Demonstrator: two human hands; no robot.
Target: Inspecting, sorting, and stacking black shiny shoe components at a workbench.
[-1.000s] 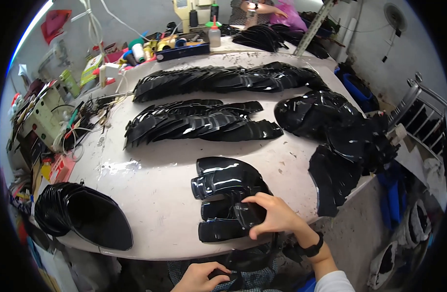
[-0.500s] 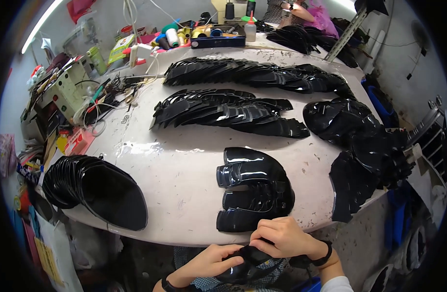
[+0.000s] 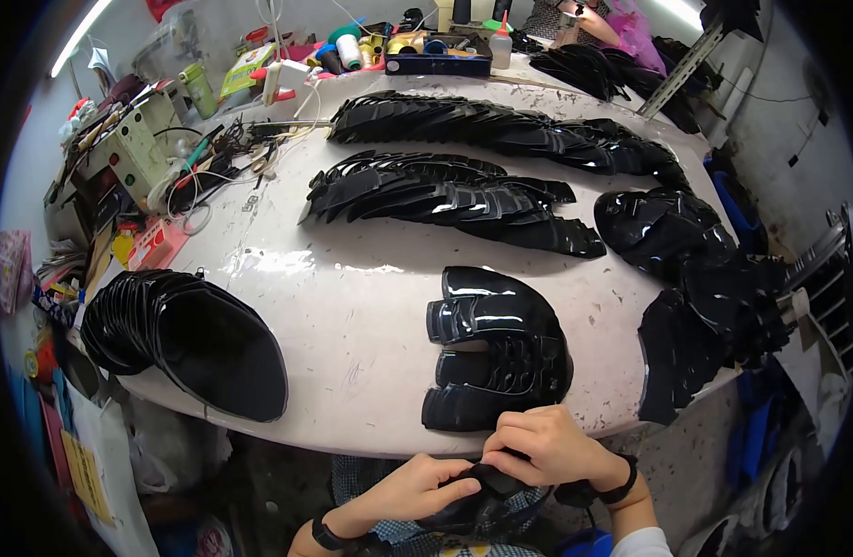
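Note:
At the table's near edge, low over my lap, I hold a glossy black shoe upper (image 3: 478, 509) between both hands. My left hand (image 3: 422, 490) pinches its left edge with thumb and fingers. My right hand (image 3: 540, 447) is closed on its top edge, fingers curled, close to the left fingertips. My hands hide part of the piece. Just beyond them lies a stack of U-shaped glossy black shoe uppers (image 3: 505, 311), its open side facing left.
Overlapping black pieces (image 3: 454, 200) form one row, with a longer row (image 3: 501, 135) behind. A stack of curved black pieces (image 3: 222, 348) stands left; a black heap (image 3: 682, 334) lies right. Thread spools and a dark tray (image 3: 436, 65) sit at the back. Another person's arm (image 3: 598, 26) shows beyond.
The view has shifted slightly, so the table things sit a little to the right and higher. My hands have drawn closer together on the shoe upper, which is tilted differently.

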